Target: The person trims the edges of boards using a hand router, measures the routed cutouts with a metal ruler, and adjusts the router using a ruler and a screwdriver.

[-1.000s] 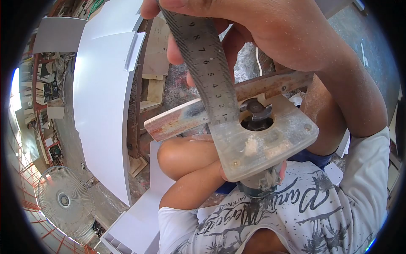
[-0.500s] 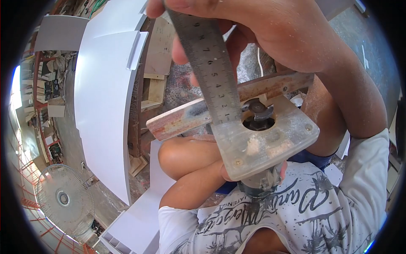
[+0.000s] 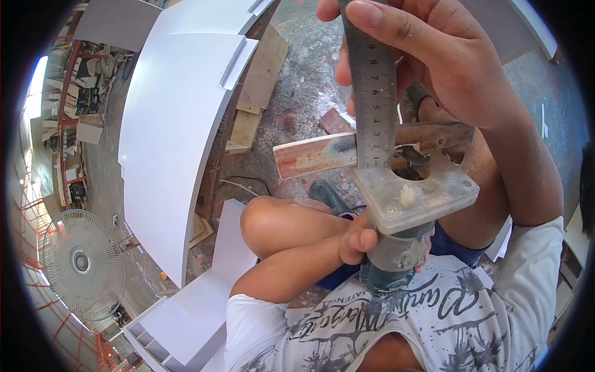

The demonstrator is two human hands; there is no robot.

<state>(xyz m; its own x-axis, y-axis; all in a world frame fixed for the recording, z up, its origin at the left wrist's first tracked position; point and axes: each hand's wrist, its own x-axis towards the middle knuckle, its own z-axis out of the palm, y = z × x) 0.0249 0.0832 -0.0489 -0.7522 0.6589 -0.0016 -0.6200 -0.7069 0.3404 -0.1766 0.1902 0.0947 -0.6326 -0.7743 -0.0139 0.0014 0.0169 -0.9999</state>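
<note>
My right hand [image 3: 434,56] is closed on a steel ruler [image 3: 374,99], its thumb pressed against the upper part. The ruler stands nearly upright, its low-numbered end touching the clear base plate [image 3: 427,201] of a trimmer router. Beside the ruler, a dark cutter bit [image 3: 412,158] shows in the plate's round opening. My left hand [image 3: 356,245] is wrapped round the router body [image 3: 396,251] under the plate, with some fingers hidden. Pale dust lies on the plate. Behind the ruler is a stained wooden strip [image 3: 316,156].
Large white panels [image 3: 167,118] stretch along the left, beside wooden pieces [image 3: 263,68]. A fan [image 3: 80,260] stands at lower left, near a white compartmented piece [image 3: 186,322]. Shelves with clutter [image 3: 87,102] are farther left. A grey panel [image 3: 496,28] is at upper right.
The ruler, my right hand and the router now appear farther right, with the ruler more upright and more of the router body showing. The surroundings have shifted in view too. Both grips remain.
</note>
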